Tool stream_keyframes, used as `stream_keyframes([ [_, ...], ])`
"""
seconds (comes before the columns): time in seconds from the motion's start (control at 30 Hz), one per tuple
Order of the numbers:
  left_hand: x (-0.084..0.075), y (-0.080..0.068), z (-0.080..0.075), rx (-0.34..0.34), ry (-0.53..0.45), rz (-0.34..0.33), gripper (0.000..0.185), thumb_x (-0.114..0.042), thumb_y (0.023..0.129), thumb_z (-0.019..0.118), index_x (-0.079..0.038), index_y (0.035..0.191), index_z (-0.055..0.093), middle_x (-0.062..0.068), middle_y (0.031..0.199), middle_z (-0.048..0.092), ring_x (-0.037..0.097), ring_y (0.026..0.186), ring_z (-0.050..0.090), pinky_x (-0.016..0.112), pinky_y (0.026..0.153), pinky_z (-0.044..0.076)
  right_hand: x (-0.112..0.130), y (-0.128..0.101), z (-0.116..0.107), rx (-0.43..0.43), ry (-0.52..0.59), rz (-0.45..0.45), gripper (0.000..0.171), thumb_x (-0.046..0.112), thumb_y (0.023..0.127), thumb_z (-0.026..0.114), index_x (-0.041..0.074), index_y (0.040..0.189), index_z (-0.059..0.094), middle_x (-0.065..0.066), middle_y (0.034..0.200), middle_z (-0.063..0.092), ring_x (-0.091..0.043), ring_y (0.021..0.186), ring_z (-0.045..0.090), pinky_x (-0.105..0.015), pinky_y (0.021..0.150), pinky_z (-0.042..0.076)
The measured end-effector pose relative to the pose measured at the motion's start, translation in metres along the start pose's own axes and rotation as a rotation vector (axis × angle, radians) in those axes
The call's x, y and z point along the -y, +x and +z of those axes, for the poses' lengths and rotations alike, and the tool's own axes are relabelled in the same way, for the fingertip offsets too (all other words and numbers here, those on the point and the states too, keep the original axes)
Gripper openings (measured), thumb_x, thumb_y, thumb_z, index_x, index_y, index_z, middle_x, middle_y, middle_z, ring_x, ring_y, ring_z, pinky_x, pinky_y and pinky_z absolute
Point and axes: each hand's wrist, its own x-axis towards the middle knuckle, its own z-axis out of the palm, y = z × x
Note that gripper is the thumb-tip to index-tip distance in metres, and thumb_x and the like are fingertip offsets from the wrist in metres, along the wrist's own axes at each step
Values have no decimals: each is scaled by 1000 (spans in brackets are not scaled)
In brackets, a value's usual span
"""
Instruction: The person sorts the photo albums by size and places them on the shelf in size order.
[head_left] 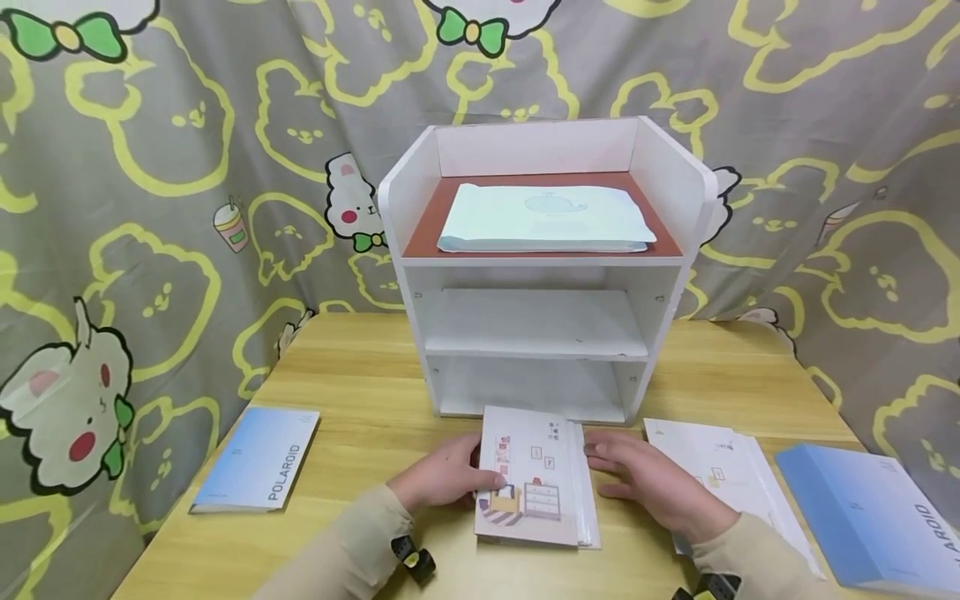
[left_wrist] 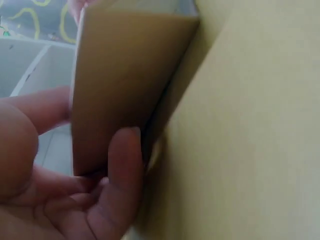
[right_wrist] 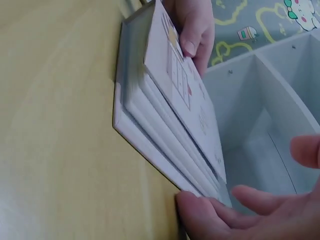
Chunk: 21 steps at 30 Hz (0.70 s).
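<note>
**Both hands on the booklet stack, table front-centre**

While both my forearms lie low over the table (head_left: 360, 392), my left hand (head_left: 442, 479) grips the left edge of the illustrated booklet stack (head_left: 534, 479), thumb curled onto the cover, fingers under it. Left wrist view: cover tilted up off the wood. My right hand (head_left: 648, 483) is flat, fingers straight, tips touching the stack's right edge. Stack sits just in front of the white shelf unit (head_left: 543, 275), between a blue Polaroid book (head_left: 258, 458) and loose papers (head_left: 720, 467).
</note>
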Motion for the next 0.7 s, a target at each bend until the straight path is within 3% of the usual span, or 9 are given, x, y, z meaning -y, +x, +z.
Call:
stream_keyframes([
  [0.17, 3, -10, 3, -67, 40, 68, 53, -30, 94, 72, -12, 140, 52, -7, 103, 66, 10, 91, 65, 38, 93, 51, -1, -2, 10, -47, -12, -40, 59, 21, 103, 51, -8, 152, 35, -26, 156, 35, -38, 139, 40, -50, 105, 45],
  [0.3, 3, -17, 4, -92, 51, 78, 62, -32, 97, 68, -13, 150, 42, -9, 113, 63, 8, 99, 62, 42, 100, 48, -2, -8, 20, -92, -56, -79, 62, 19, 102, 55, -10, 152, 32, -30, 156, 32, -41, 132, 49, -47, 102, 50],
  [0.4, 4, -18, 4, -91, 70, 86, 66, -34, 97, 67, -15, 153, 38, -9, 116, 63, 8, 102, 62, 42, 101, 47, -2, -12, 33, -173, -264, -150, 61, 17, 99, 62, -7, 150, 40, -30, 150, 37, -39, 125, 55, -44, 99, 52],
  [0.53, 0, -20, 2, -100, 104, 131, 80, -36, 94, 70, -21, 160, 26, -6, 121, 61, 8, 102, 62, 38, 96, 51, 0, -15, 51, -296, -628, -294, 61, 12, 92, 71, -1, 147, 49, -27, 150, 37, -37, 120, 57, -43, 96, 54],
  [0.7, -7, -23, 2, -40, 32, 213, 114, -19, 85, 81, -43, 161, -1, -3, 116, 62, 11, 92, 66, 30, 80, 58, 4, -20, 65, -381, -833, -477, 70, 8, 85, 77, 1, 149, 49, -27, 159, 24, -39, 123, 56, -45, 94, 54],
])
